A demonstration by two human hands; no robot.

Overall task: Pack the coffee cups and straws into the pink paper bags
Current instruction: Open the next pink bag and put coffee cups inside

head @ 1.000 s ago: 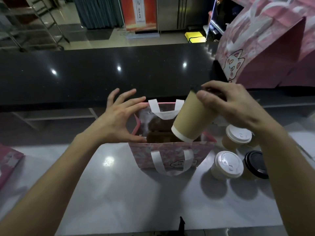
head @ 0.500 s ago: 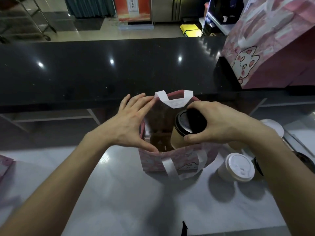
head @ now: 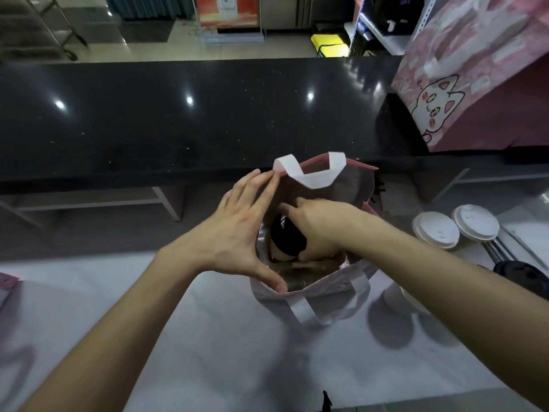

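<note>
A small pink paper bag [head: 335, 295] with white handles stands open on the pale counter. My left hand [head: 237, 230] spreads its mouth, straight fingers along the far left rim and thumb on the near rim. My right hand [head: 318, 227] reaches down inside the bag and grips a tan coffee cup with a black lid [head: 286, 240], which sits low in the bag. Two white-lidded cups [head: 435, 230] stand to the right, and a black-lidded cup [head: 531, 275] shows beyond my right forearm. No straws are visible.
A raised black counter [head: 178, 114] runs across behind the bag. A large pink cat-print bag [head: 475, 84] stands on it at the right. Another pink bag edge [head: 6, 282] lies at the far left. A further cup [head: 398, 298] is partly hidden under my right forearm.
My right hand has lowered the black-lidded cup from above the rim down into the bag. My left hand stayed on the bag's mouth, holding it open.
</note>
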